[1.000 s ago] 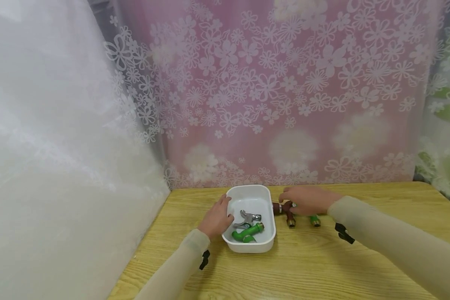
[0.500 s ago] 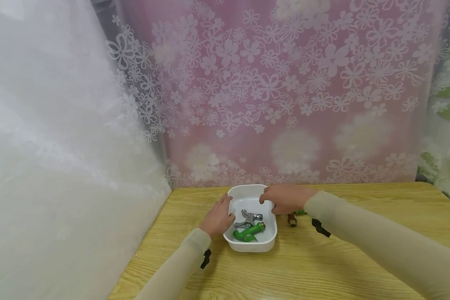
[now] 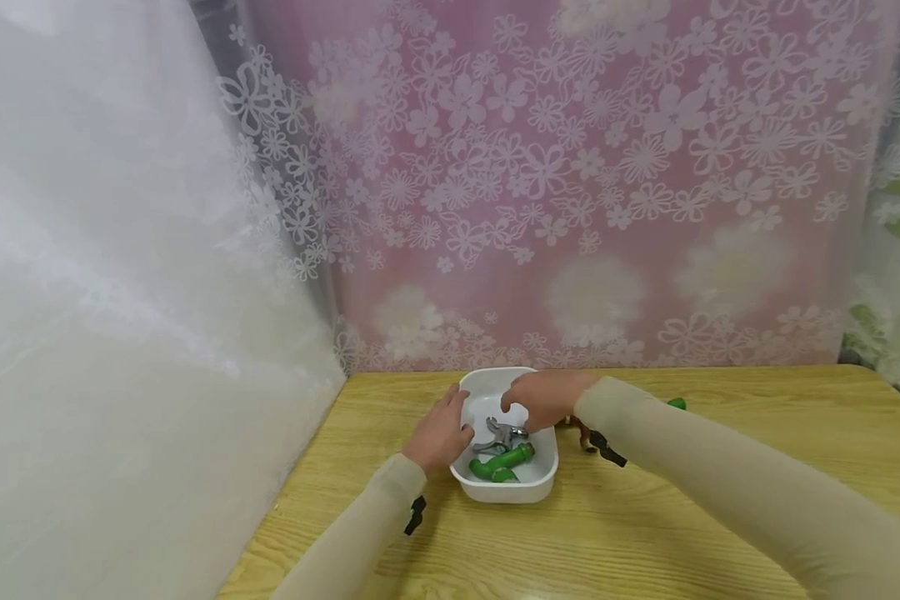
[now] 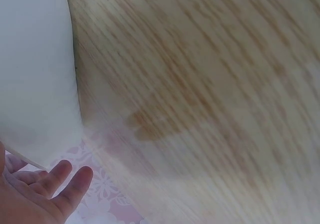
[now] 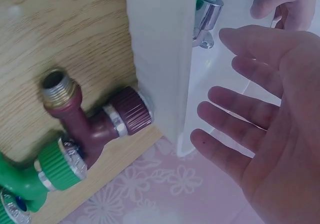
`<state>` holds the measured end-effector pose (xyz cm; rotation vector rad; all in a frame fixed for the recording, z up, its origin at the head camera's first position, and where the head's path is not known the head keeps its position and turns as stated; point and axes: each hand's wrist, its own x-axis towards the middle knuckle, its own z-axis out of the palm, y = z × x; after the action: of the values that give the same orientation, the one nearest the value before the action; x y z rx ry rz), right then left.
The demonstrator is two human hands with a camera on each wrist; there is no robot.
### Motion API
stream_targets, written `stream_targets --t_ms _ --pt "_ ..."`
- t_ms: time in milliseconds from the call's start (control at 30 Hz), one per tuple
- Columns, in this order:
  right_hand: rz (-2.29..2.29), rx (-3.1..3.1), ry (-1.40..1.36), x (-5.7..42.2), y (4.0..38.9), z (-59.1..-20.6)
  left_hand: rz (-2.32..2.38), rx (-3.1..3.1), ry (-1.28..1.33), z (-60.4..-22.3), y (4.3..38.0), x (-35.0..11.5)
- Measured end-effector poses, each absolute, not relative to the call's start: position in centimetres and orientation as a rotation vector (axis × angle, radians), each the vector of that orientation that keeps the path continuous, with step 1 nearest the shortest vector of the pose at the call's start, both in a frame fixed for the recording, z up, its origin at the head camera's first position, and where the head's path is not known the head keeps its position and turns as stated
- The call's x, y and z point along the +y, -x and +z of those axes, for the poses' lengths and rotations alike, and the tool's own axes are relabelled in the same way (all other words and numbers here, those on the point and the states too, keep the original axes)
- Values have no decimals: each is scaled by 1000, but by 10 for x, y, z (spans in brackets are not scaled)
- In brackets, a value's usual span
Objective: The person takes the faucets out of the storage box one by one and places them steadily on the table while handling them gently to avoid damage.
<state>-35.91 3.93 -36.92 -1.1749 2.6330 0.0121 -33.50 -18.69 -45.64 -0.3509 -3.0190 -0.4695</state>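
wood-grain desk [image 3: 682,517], yellowish; white tub [image 3: 506,493] on it towards the far edge, maroon tap [image 5: 92,134] lying just right of the tub, green tap [image 5: 57,168] just beside that one

You've got no readable text, brand or number in any of the three views. Closest thing you have to a sign: a small blue spot [image 5: 20,203] on the green tap [image 5: 27,182], lower left of your right wrist view. Too blurred for you to tell if it's a marking; no letters legible.
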Motion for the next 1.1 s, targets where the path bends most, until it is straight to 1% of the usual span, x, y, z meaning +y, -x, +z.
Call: stream_targets --t_ms 200,467,767,1100 --pt "-11 2612 1118 29 365 -376 -445 -3021 362 -456 337 -185" --pt "-23 2592 1114 17 370 -378 -455 -3005 386 -456 337 -182" --pt "-51 2581 1013 5 375 -394 -513 -2997 410 -460 334 -188" --pt "16 2560 957 -3 374 -392 -496 -2975 407 -460 337 -190"
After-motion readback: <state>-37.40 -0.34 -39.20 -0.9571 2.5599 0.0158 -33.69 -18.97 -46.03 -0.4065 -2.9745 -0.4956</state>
